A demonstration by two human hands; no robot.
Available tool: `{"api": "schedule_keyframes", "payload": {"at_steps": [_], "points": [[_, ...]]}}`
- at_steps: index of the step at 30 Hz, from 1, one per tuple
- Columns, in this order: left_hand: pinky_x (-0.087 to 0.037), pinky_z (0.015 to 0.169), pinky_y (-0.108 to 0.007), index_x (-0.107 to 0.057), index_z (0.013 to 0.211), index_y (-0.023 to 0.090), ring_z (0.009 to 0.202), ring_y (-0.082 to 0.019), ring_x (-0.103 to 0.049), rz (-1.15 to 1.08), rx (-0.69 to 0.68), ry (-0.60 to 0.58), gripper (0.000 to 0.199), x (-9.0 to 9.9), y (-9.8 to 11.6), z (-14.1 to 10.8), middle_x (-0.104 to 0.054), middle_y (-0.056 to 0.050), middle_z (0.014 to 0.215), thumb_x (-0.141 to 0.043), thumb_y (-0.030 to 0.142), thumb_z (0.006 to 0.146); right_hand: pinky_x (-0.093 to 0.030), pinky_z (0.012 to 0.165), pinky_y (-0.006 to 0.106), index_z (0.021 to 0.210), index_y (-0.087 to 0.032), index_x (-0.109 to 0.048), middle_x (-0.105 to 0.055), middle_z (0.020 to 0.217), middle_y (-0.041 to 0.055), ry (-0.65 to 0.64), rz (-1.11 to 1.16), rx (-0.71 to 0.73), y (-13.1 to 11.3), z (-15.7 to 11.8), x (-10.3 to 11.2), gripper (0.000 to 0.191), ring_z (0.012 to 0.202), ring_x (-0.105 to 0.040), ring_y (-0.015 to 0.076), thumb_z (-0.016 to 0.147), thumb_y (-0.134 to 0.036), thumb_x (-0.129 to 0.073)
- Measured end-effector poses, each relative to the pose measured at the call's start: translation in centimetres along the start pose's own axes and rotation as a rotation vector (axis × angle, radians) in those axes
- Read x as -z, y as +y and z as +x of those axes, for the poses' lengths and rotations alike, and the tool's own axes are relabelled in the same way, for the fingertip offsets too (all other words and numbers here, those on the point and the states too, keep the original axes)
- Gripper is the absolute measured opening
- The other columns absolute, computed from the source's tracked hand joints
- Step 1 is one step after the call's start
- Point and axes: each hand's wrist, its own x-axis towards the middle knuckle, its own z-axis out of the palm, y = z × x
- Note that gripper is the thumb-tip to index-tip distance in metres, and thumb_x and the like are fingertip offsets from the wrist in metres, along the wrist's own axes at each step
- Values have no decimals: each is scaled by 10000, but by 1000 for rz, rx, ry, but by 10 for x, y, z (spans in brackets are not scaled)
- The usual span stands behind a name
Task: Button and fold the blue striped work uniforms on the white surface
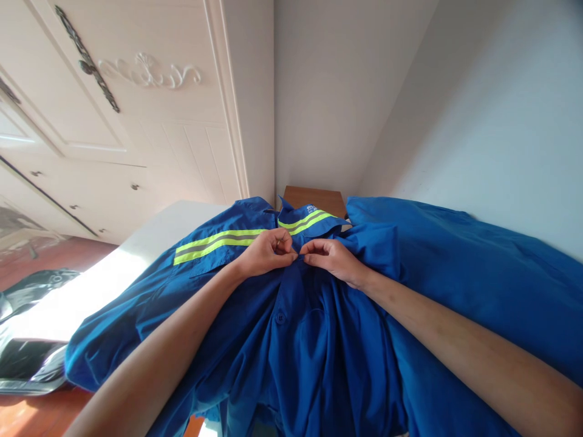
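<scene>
A blue work jacket (237, 291) with yellow-green and grey reflective stripes is spread out in front of me. My left hand (271, 250) pinches the jacket's front edge between thumb and fingers. Close beside it, my right hand (330, 258) pinches the same front edge from the other side, the fingertips of both hands nearly touching. Whatever lies right between the fingertips is too small to make out. Lower on the front placket, a dark blue button (280, 317) shows. Folds of cloth hang down below the hands.
More blue cloth (455, 261) lies to the right along the wall. A white surface (182, 212) extends under the jacket at left. Beyond stands a cream wardrobe (173, 121) with dark handles. A brown wooden piece (314, 197) sits in the corner; black plastic-like bags (31, 358) lie at lower left.
</scene>
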Motion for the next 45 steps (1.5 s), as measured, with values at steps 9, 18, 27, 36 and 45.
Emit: {"api": "schedule_keyframes", "payload": {"at_steps": [9, 18, 27, 36, 45], "points": [[-458, 589, -217, -467, 721, 183, 632, -106, -598, 217, -126, 74, 232, 3, 5, -6, -603, 24, 688, -691, 244, 721, -476, 897, 346, 906, -188, -713, -711, 925, 19, 3, 103, 9, 1, -2, -1, 296, 901, -633, 181, 684, -365, -794], [-437, 566, -211, -488, 722, 177, 608, -97, -568, 158, -116, 54, 224, 4, 5, -8, -608, 14, 688, -701, 246, 714, -514, 850, 352, 949, -186, -735, -733, 931, 40, 7, 11, 85, 5, -4, -1, 351, 900, -662, 211, 699, -424, -794], [-371, 518, -193, -460, 704, 179, 556, -75, -508, 16, -45, -3, 281, 5, 4, -7, -591, 20, 653, -723, 278, 709, -507, 774, 324, 937, -179, -739, -715, 931, 56, 25, -219, 255, 1, -6, -1, 291, 851, -645, 207, 814, -435, -675], [-375, 526, -198, -445, 705, 182, 558, -85, -523, 5, -34, -31, 322, 2, 4, -7, -600, 14, 635, -741, 306, 707, -480, 776, 330, 911, -185, -718, -689, 915, 64, 62, -370, 350, 5, -4, -6, 242, 854, -615, 205, 904, -364, -556], [-328, 509, -187, -538, 806, 157, 523, -63, -483, -22, -3, -67, 261, 5, 6, -7, -569, 42, 611, -744, 293, 723, -471, 785, 314, 980, -180, -695, -653, 952, 54, 31, -254, 306, 4, -7, -8, 251, 889, -600, 196, 891, -388, -585]]}}
